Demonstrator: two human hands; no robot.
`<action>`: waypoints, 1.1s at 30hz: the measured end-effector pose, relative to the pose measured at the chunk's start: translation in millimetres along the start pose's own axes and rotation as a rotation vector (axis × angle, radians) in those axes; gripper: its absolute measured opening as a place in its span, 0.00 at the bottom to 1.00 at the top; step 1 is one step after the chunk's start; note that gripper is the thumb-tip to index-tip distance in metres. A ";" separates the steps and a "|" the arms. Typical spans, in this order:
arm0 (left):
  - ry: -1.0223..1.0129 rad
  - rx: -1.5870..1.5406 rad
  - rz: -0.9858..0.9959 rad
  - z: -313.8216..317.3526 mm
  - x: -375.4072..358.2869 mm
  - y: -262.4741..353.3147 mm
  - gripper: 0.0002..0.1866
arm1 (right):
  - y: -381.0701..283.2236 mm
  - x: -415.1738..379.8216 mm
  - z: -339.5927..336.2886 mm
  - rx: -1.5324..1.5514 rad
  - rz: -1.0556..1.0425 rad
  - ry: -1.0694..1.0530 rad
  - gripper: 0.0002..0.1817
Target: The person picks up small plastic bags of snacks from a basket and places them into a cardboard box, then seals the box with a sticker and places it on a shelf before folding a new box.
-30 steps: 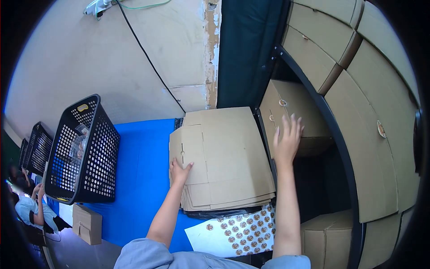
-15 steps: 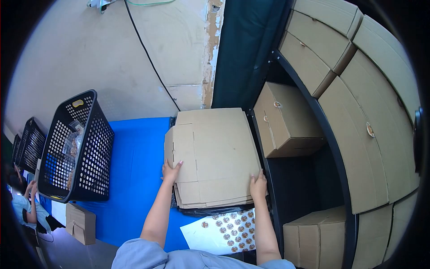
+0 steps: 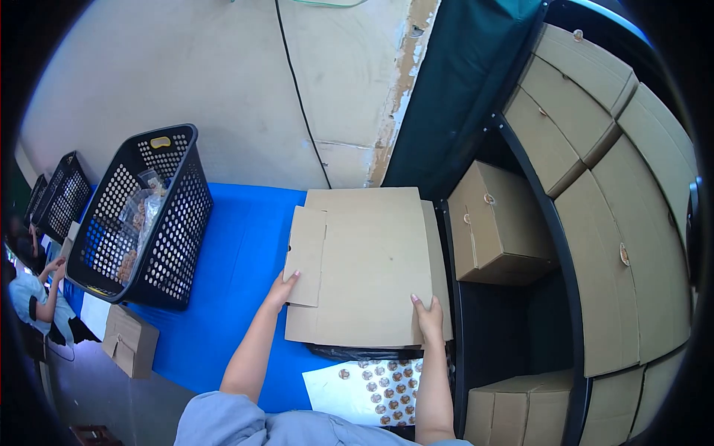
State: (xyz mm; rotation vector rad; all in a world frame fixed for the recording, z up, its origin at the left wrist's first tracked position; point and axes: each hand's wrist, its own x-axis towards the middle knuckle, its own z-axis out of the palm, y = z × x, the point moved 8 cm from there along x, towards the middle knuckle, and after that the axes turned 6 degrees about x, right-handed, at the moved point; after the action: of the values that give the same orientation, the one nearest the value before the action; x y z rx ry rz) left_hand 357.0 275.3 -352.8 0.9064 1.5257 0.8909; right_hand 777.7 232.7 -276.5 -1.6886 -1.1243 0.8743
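Observation:
A flattened cardboard box lies in front of me, with a cut flap along its left side. My left hand is closed on its left edge, thumb on top and fingers hidden underneath. At the lower right, my right hand grips the same sheet, its thumb pressed on the upper face. More flat cardboard shows under the right edge, offset from the top piece. Black plastic sticks out below the near edge. Close to my right forearm lies a white sheet of round stickers.
A black perforated basket holding clear packs stands on the blue table cover. A small carton sits at the table's left end. Shelves with closed cartons rise on the right. Another person works at far left.
My view has swung a little to the left. The top flattened box has shifted left relative to the cardboard beneath, whose right edge now shows; both my hands moved with it.

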 end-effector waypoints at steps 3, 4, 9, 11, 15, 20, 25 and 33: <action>-0.011 -0.053 0.088 -3.9 -10.0 16.3 0.32 | -12.3 -3.3 8.1 -0.020 -0.055 0.010 0.31; -0.008 -0.064 0.191 -4.8 -15.5 29.0 0.29 | -12.9 -4.4 11.7 -0.007 -0.061 -0.010 0.31; -0.015 -0.072 0.232 -11.8 -28.5 52.4 0.28 | 0.7 -11.6 9.3 0.236 0.045 -0.063 0.23; -0.014 -0.092 0.196 -13.4 -29.9 54.9 0.29 | -9.7 -23.5 11.4 0.519 0.120 -0.159 0.20; -0.025 -0.103 0.126 -14.7 -30.1 45.2 0.33 | -32.0 -40.9 1.6 0.595 0.042 -0.154 0.19; -0.097 -0.248 0.189 -35.1 -45.8 69.2 0.40 | -46.9 -51.7 -19.2 0.734 -0.001 -0.130 0.21; -0.401 -0.541 0.149 -25.6 -65.4 88.1 0.45 | -66.0 -61.6 -32.9 0.807 -0.037 -0.185 0.24; -0.545 -0.658 0.163 -10.8 -79.0 76.4 0.53 | -83.5 -68.9 -37.0 0.815 -0.119 -0.236 0.27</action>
State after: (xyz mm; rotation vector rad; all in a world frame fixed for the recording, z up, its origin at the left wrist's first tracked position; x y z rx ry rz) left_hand 361.3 235.8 -249.9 0.7025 0.6311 1.0640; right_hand 762.2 172.4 -180.6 -0.8569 -0.8288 1.2590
